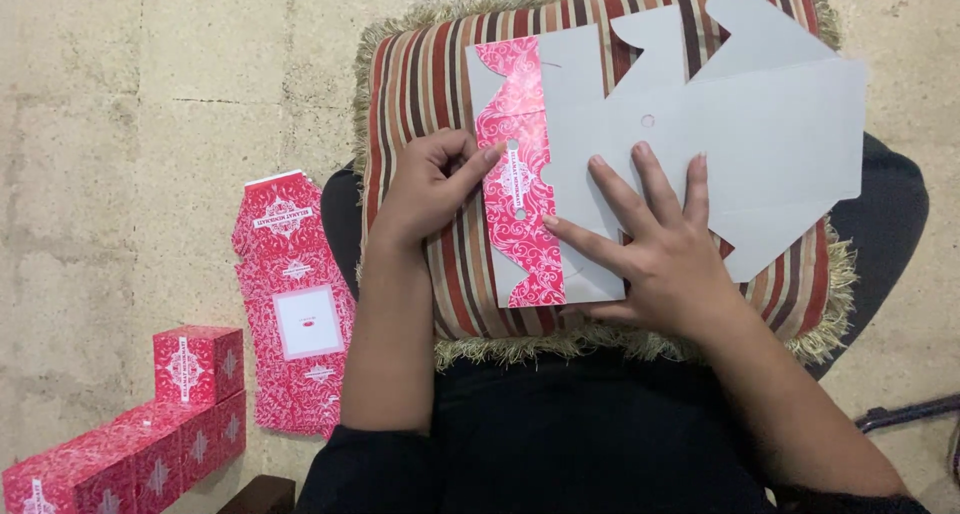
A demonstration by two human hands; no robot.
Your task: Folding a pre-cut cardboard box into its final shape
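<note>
Pressing our left hand (430, 184) fingertips on the folded red flap (518, 174), we flatten our right hand (650, 239) open on the grey box blank (740, 124) across the striped cushion (420, 84), gripping nothing.

bare floor (150, 94) open upper left, flat blanks (295, 304), red boxes (150, 424) crowding lower left

Person seen from above: the left hand (430, 184) and right hand (650, 239) are showing bare, without rings or gloves; both forearms are showing uncovered; black sleeves are ending near the elbows; black clothing is covering the lap and both legs
</note>
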